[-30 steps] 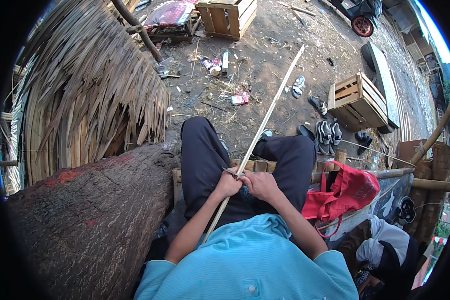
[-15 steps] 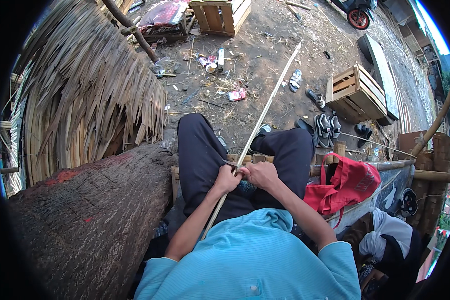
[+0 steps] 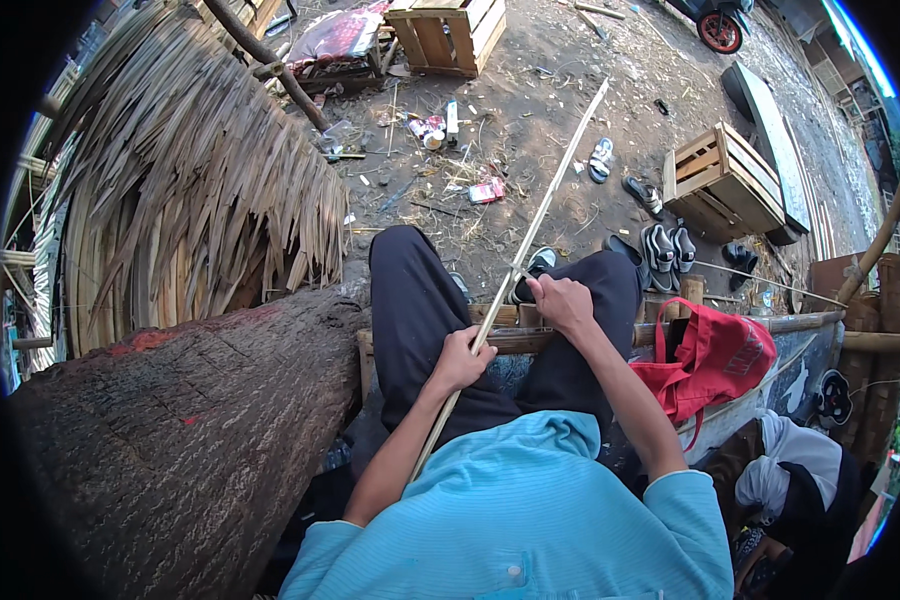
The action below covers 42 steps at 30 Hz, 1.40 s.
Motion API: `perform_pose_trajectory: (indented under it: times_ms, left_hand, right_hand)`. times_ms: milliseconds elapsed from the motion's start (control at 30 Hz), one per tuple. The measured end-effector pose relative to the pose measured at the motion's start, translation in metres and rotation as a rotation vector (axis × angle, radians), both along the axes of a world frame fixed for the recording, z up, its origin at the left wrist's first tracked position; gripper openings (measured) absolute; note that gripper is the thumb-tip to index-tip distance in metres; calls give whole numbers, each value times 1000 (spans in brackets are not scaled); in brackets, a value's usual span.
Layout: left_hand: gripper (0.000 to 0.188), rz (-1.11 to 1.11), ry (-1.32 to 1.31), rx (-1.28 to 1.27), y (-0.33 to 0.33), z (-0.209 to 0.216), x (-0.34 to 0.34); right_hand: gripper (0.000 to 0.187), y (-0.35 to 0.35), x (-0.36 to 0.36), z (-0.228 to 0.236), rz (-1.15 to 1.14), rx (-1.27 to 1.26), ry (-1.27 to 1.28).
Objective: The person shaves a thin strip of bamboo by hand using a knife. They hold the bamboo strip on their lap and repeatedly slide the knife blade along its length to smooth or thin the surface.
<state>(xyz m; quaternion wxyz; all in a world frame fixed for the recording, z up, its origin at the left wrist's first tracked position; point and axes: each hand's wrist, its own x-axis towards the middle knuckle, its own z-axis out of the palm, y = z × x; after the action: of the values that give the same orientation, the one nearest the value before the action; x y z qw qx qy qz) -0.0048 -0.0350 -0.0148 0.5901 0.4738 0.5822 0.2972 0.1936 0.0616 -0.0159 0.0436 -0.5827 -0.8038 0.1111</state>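
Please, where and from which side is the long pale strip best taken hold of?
Probably around its lower stretch, where the left grip holds it, coming from the person's left. The long pale strip is slender and slants up to the right; that stretch lies clear of the thin blade at the right grip.

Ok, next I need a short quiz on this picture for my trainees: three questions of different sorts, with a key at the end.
1. True or false: the left hand holds the long pale strip.
2. Multiple choice: compared with the left hand, the right hand is:
A) nearer the strip's far tip
B) farther from that tip
C) out of view
3. Fill in the blank: the cloth bag off to the person's right is ____ in colour.

Key: 1. True. 2. A. 3. Red.
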Motion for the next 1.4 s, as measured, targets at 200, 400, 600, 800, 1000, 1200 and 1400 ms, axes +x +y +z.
perform_pose_trajectory:
  times_ms: [200, 400, 600, 800, 1000, 1200, 1400]
  left_hand:
    - [23, 83, -128, -169, 5, 7, -3]
    - [16, 65, -65, 5, 1, -13, 1]
    - [15, 15, -41, 17, 4, -8, 4]
    - [17, -4, -77, -22, 4, -5, -3]
    - [17, -14, -39, 19, 5, -11, 2]
    - [18, 7, -49, 16, 9, -20, 0]
    - [19, 38, -75, -86, 13, -5, 0]
  right_hand:
    - [42, -10, -10, 18, 4, -9, 111]
    - [40, -52, -42, 9, 245, -53, 222]
    - [46, -35, -24, -5, 224, -63, 177]
    - [52, 14, -11, -23, 41, 51, 54]
    - [50, 26, -2, -30, -23, 147, 42]
    - [51, 34, -7, -31, -33, 136, 7]
    - [53, 40, -12, -32, -27, 81, -18]
